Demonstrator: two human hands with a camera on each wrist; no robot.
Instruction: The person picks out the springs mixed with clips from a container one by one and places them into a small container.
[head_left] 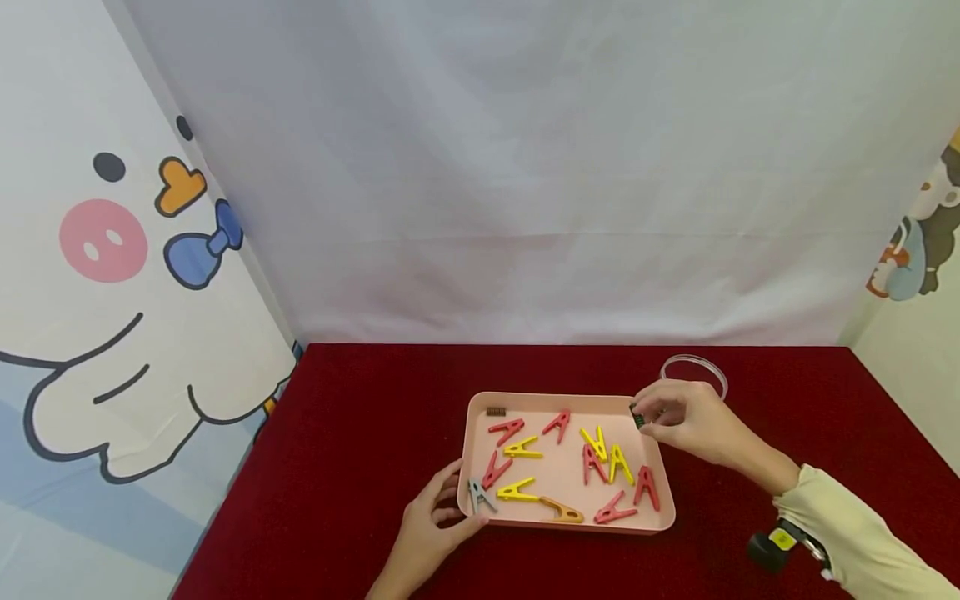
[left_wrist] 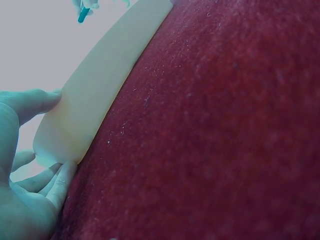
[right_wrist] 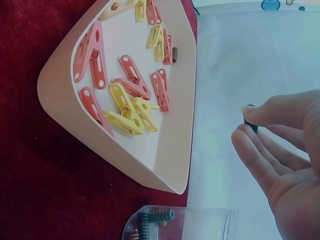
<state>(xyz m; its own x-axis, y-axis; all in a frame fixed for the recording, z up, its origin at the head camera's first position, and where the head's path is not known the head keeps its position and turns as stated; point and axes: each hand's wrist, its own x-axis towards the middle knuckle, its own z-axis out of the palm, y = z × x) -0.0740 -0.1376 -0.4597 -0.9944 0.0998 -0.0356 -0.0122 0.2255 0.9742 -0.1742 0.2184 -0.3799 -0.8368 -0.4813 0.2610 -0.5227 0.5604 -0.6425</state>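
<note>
A shallow pink tray (head_left: 558,528) sits on the table, with several red, yellow, orange and grey plastic clothespins scattered in it. One red clothespin (head_left: 647,487) lies near its right wall. In the tray's far left corner is a brown coil spring (head_left: 496,411). My left hand (head_left: 429,525) grips the near left corner, thumb at the front side and fingers along the left side. Over the far right corner, my right hand (head_left: 693,421) pinches a dark green coil spring (right_wrist: 251,125) between thumb and fingertips.
A clear round plastic container (head_left: 701,360) stands behind my right hand. Dark green springs (right_wrist: 156,216) lie inside it. The table bears a red cloth (head_left: 360,433). A white curtain (head_left: 525,183) hangs at the back edge, and printed panels flank both sides.
</note>
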